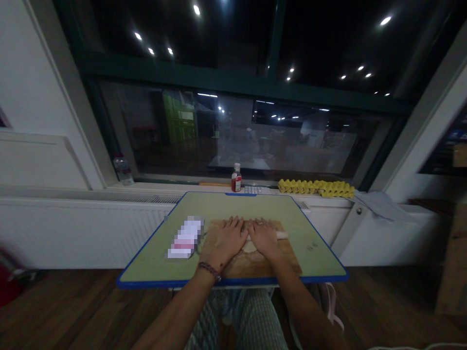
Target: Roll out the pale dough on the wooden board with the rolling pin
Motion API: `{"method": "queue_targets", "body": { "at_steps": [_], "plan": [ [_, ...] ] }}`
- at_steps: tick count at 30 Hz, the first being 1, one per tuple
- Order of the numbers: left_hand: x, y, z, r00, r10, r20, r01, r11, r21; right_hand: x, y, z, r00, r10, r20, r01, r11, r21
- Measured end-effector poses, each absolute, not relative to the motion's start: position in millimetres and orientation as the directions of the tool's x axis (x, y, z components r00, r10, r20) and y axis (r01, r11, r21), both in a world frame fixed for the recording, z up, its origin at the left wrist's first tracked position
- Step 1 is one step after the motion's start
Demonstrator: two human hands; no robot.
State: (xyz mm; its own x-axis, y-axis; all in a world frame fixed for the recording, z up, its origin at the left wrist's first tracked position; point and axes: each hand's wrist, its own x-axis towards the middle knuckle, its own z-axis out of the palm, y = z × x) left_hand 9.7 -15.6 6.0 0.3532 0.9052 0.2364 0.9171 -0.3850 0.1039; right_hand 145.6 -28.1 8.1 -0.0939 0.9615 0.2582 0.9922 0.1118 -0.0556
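I can steer a hand over the green tabletop (298, 224) right of the wooden board (250, 267), past the rolling pin (282, 235). Leftward, the pixelated phone (186, 238) blocks me; beyond the far edge stand a bottle (236, 180) and yellow egg trays (315, 187).

Two hands (231, 239) (264, 237), one rolling pin (282, 235), one dough piece (250, 247), one board (291, 257), two bottles (236, 181) (124, 171), one table (310, 228)
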Motion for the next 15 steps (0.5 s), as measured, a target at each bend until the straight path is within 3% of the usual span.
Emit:
{"method": "queue_targets", "body": {
  "at_steps": [8,15],
  "plan": [
    [10,-5,5,0.362,0.908,0.211,0.921,-0.383,0.068,148,-17,2,-0.141,0.955,0.261,0.989,0.147,-0.005],
    [10,18,11,0.334,0.934,0.129,0.928,-0.350,0.131,142,8,25,-0.124,0.989,0.082,0.991,0.128,-0.046]
  ]
}}
